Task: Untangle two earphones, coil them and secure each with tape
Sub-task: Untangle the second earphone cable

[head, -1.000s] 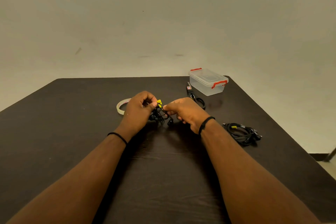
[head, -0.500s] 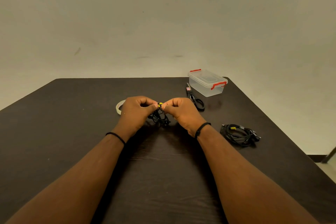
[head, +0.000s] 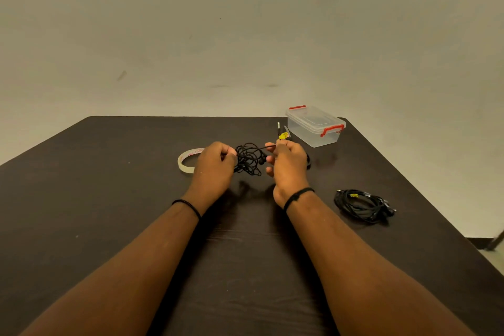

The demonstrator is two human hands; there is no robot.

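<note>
A tangled bundle of black earphone cable (head: 248,158) hangs between my two hands just above the dark table (head: 109,199). My left hand (head: 215,165) grips the bundle's left side with curled fingers. My right hand (head: 286,161) pinches a cable end carrying a yellow tag (head: 282,135) and a plug, pulled out to the right. A second black earphone (head: 364,206) lies coiled on the table to the right of my right forearm. A roll of clear tape (head: 186,162) lies flat just left of my left hand.
A clear plastic box (head: 315,125) with red latches stands at the table's far right corner. Scissors lie behind my right hand, mostly hidden. The table's right edge runs close to the coiled earphone.
My hands have moved apart. The right hand drew the tagged cable end out to the right, and the bundle between them now shows loosened loops.
</note>
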